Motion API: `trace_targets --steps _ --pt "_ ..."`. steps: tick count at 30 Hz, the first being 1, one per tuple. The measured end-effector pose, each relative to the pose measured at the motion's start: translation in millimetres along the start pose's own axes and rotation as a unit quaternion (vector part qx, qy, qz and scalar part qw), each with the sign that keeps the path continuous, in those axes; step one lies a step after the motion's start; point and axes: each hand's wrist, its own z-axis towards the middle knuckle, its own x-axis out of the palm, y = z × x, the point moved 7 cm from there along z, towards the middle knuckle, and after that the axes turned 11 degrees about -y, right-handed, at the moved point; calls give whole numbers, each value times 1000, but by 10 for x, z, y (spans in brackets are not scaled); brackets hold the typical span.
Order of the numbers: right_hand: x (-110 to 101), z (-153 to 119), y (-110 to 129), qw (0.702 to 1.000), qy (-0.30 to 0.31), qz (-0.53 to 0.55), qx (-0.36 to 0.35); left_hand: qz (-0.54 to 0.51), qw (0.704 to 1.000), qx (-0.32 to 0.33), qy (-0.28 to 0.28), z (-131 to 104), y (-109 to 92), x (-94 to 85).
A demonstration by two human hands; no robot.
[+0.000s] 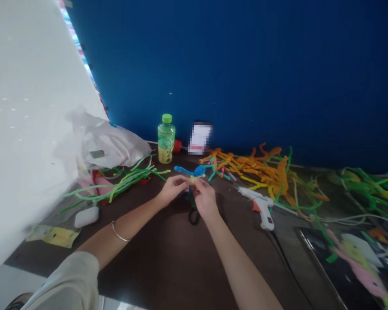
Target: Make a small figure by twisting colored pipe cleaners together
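Above the middle of the dark table, my left hand [175, 189] and my right hand [206, 199] meet, fingertips pinched together. Between them is a small pale yellow fuzzy piece [192, 179], which looks like pipe cleaner; its exact shape is blurred. Just beyond the fingertips shows a blue pipe cleaner piece [198, 171]; whether it joins the yellow one I cannot tell. Below my hands lies a black loop [194, 217], perhaps a scissors handle, partly hidden by my right hand.
Green pipe cleaners [129, 183] lie left, orange ones [245, 163] right. A white glue gun [261, 204] trails a black cord. Behind stand a green-capped bottle [166, 140] and a phone [200, 137] near the blue wall. A white case [86, 216] and plastic bag [116, 142] sit left.
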Motion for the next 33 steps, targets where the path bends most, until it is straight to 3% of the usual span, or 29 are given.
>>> trace_targets --steps 4,16,28,33 --pt "6 -6 7 999 -8 -18 -29 46 994 74 -58 2 -109 -69" --pt "-62 44 -9 992 -6 -77 -100 -28 997 0 -68 1 -13 -92" --pt "-41 0 54 985 16 -119 -128 55 995 50 -70 -28 -113 -102" --pt "-27 -53 146 963 15 -196 -184 92 990 65 -83 -51 -142 -96"
